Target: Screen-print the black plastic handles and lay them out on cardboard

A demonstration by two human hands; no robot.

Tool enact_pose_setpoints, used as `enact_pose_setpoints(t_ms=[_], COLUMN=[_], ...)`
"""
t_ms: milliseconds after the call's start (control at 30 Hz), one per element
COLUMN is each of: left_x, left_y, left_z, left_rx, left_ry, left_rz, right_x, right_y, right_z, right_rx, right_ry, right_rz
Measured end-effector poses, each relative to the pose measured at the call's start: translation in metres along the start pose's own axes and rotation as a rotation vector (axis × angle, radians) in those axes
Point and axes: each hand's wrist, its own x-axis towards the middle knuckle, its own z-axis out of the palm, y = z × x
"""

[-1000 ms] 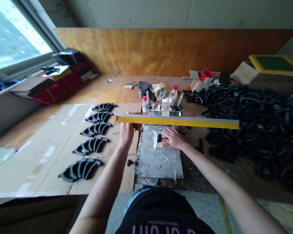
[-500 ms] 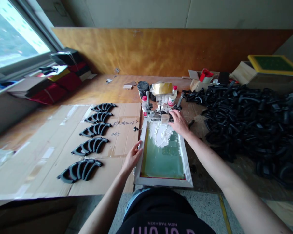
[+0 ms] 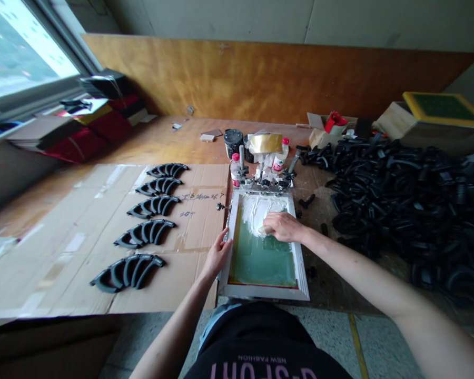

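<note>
A silk-screen frame [image 3: 302,273] with pale metal rails lies in front of me, its green mesh [image 3: 256,266] smeared with white ink [image 3: 253,208] over the far half. My right hand [image 3: 283,226] is closed on a small pale squeegee [image 3: 266,227], mostly hidden by the fingers, at the near edge of the ink. At the left rail, my left hand [image 3: 218,255] grips the frame's edge, thumb and forefinger towards the mesh. Metal hinge clamps [image 3: 265,183] hold the frame's far end.
Several fanned groups of black curved parts [image 3: 144,233] lie on cardboard [image 3: 193,237] at left. A large heap of similar black pieces [image 3: 395,189] covers the right side. Behind the clamps stand red-capped bottles [image 3: 236,171], a dark tub [image 3: 233,142] and a tape roll [image 3: 265,143].
My right hand has come from the clamp end towards me, bringing the squeegee onto the white ink. My left hand stays at the frame's left rail.
</note>
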Motion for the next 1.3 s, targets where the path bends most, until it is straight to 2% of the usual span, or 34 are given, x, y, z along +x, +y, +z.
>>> enact_pose_setpoints(t_ms=[133, 267, 367, 433, 533, 600, 667, 733, 800, 833, 900, 967, 1033, 1067, 1133, 1200, 1233, 1300], left_x=[-0.001, -0.002, -0.006, -0.012, -0.024, -0.030, -0.029, -0.021, -0.009, -0.002, 0.009, 0.014, 0.010, 0.005, -0.010, -0.027, -0.035, -0.043], left_y=[0.003, 0.004, 0.014, 0.029, 0.066, 0.095, 0.123, 0.147, 0.167, 0.174, 0.181, 0.175, 0.154, 0.139, 0.108, 0.080, 0.069, 0.051], left_z=[-0.001, -0.001, -0.003, -0.008, -0.019, -0.026, -0.028, -0.026, -0.022, -0.019, -0.013, -0.006, 0.005, 0.013, 0.031, 0.050, 0.057, 0.059], left_rx=[-0.046, -0.085, -0.110, -0.143, -0.185, -0.185, -0.229, -0.346, -0.466, -0.505, -0.554, -0.593, -0.603, -0.587, -0.519, -0.482, -0.489, -0.499], left_ry=[-0.009, -0.004, -0.020, -0.054, -0.076, -0.029, 0.013, 0.024, 0.016, 0.013, 0.019, 0.068, 0.089, 0.054, -0.103, -0.243, -0.268, -0.229], left_rz=[0.013, 0.002, -0.017, -0.036, -0.013, 0.059, 0.146, 0.252, 0.338, 0.356, 0.334, 0.297, 0.230, 0.162, -0.037, -0.220, -0.276, -0.318], right_x=[0.001, -0.008, 0.003, 0.021, 0.040, 0.034, 0.012, -0.015, -0.038, -0.045, -0.051, -0.048, -0.041, -0.037, -0.031, -0.027, -0.027, -0.030], right_y=[0.001, -0.006, 0.001, 0.014, 0.047, 0.074, 0.100, 0.116, 0.118, 0.113, 0.096, 0.074, 0.052, 0.041, 0.015, -0.017, -0.033, -0.056], right_z=[0.010, 0.027, 0.018, 0.002, -0.026, -0.039, -0.042, -0.030, -0.007, 0.007, 0.035, 0.054, 0.061, 0.061, 0.056, 0.051, 0.050, 0.052], right_rx=[-0.036, -0.024, 0.041, 0.050, 0.038, 0.066, 0.140, 0.221, 0.282, 0.307, 0.323, 0.267, 0.171, 0.132, 0.094, 0.081, 0.082, 0.101], right_ry=[0.163, 0.192, 0.238, 0.298, 0.389, 0.484, 0.607, 0.690, 0.682, 0.649, 0.547, 0.417, 0.299, 0.260, 0.256, 0.310, 0.327, 0.299], right_rz=[0.154, 0.048, 0.142, 0.262, 0.423, 0.539, 0.679, 0.814, 0.875, 0.860, 0.726, 0.543, 0.416, 0.396, 0.420, 0.429, 0.386, 0.194])
